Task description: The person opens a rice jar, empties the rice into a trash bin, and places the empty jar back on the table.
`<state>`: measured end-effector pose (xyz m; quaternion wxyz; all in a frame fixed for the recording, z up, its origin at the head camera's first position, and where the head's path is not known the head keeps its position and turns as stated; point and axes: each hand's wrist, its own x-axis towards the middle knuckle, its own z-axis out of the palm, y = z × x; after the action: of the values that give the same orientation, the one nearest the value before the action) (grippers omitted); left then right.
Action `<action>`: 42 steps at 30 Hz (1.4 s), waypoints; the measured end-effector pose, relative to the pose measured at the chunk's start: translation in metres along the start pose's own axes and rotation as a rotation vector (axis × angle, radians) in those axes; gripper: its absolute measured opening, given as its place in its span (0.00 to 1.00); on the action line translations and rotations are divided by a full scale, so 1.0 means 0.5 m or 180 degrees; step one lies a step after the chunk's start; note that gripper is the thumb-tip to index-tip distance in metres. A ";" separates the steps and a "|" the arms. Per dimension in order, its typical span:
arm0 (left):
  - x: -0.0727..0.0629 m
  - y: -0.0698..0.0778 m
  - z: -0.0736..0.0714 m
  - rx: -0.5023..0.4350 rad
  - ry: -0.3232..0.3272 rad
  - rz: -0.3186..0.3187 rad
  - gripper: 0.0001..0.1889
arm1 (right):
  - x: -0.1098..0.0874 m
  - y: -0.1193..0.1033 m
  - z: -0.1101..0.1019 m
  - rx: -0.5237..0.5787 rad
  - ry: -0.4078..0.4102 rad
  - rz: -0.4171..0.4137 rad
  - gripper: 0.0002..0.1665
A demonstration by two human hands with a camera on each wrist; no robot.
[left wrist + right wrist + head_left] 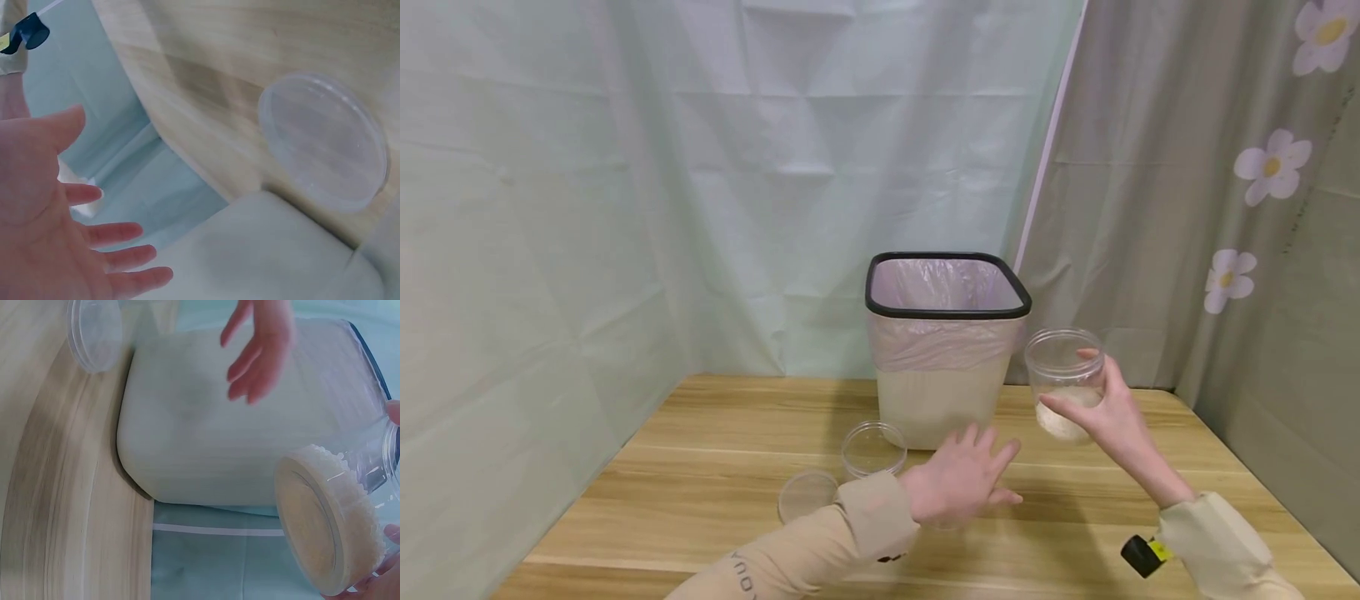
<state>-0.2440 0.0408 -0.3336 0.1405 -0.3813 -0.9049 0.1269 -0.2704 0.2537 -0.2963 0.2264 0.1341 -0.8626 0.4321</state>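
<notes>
My right hand (1116,417) grips a clear plastic jar (1063,367), raised above the table at the right of the bin. White grains that look like rice (331,519) fill the bottom part of this lidless jar. My left hand (958,475) has its fingers spread over the table in front of the bin, with nothing in its palm in the left wrist view. Near the left wrist stands a second clear round container (874,450). Beside the left sleeve lies a clear round lid (805,493). Something clear beneath the left hand is mostly hidden.
A white bin (936,408) with a black rim and a pale pink liner stands at the back of the wooden table (722,450). Pale curtains (820,167) hang behind and on both sides.
</notes>
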 end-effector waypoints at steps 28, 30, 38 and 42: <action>-0.001 -0.104 -0.067 -0.0372 0.1963 0.0373 0.22 | 0.020 0.003 -0.008 -0.0025 0.0059 0.0111 0.50; -0.001 -0.113 -0.072 -0.0349 0.2079 0.0348 0.22 | 0.021 0.003 -0.008 -0.0025 0.0076 0.0115 0.50; -0.007 -0.145 -0.091 -0.0431 0.2381 0.0301 0.20 | 0.028 0.002 -0.012 -0.0043 0.0097 0.0131 0.51; -0.010 -0.161 -0.100 -0.0461 0.2500 0.0282 0.19 | 0.034 0.002 -0.015 -0.0059 0.0128 0.0135 0.51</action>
<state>-0.2759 -0.0111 -0.2610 0.4429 -0.4483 -0.7716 -0.0867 -0.2833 0.2598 -0.2845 0.2358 0.1050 -0.8644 0.4314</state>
